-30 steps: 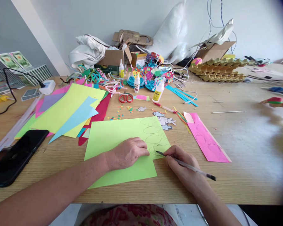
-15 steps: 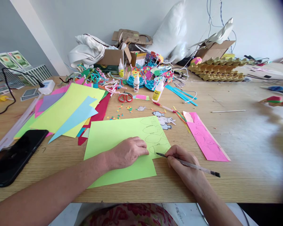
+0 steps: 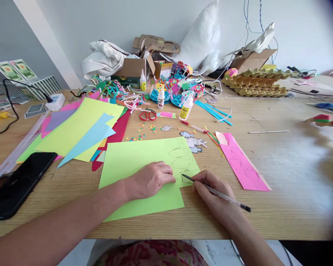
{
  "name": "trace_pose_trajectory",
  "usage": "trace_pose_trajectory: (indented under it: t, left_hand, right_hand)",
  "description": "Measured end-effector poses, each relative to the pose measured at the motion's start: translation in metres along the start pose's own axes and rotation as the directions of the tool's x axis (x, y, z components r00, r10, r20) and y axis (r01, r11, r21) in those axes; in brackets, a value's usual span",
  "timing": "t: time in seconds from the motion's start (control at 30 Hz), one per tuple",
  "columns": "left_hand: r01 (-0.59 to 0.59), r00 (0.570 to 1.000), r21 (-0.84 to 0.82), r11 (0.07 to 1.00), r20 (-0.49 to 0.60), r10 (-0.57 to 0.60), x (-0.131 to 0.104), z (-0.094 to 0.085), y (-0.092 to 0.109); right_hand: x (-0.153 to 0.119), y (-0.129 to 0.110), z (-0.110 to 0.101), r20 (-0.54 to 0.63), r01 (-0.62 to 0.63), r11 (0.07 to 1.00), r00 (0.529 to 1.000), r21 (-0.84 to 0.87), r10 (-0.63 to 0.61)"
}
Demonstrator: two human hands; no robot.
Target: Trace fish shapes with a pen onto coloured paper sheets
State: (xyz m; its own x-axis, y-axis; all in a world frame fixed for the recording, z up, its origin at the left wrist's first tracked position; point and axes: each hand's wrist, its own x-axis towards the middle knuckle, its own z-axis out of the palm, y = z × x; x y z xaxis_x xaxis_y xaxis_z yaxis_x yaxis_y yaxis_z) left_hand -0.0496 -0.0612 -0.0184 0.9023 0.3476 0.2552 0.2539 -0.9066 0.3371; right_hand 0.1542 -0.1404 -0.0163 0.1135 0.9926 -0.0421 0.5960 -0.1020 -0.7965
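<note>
A light green paper sheet [image 3: 127,159] lies in front of me, with several fish outlines [image 3: 180,163] drawn in a column along its right side. My left hand [image 3: 152,181] rests on the sheet, fingers loosely laid down and pressing it, just left of the lowest fish. In my right hand [image 3: 213,194] is a pen [image 3: 224,198] with a clear barrel and black end. Its tip is at the lowest fish outline. Cut-out paper fish [image 3: 192,141] lie just beyond the sheet. A pink paper strip [image 3: 242,162] with drawn fish is to the right.
Coloured sheets [image 3: 80,125] and a black phone [image 3: 22,184] are at left. Red-handled scissors [image 3: 148,115], glue bottles [image 3: 186,107] and pipe cleaners [image 3: 108,88] stand or lie farther back. A thin white stick [image 3: 268,131] and egg trays [image 3: 255,83] are at right.
My right hand has shifted slightly left, and the pen tip has moved a little up and left within the lowest fish outline. My left hand has stayed in place.
</note>
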Motion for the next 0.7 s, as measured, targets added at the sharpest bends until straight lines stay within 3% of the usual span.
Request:
trace_pose_trajectory:
  t: [0.7]
  left_hand:
    - [-0.012, 0.999, -0.028, 1.000, -0.033, 0.011, -0.0012, 0.0020, -0.0009]
  right_hand:
    - [-0.0013, -0.0002, -0.0022, 0.013, 0.022, 0.999, 1.000, -0.044, -0.021]
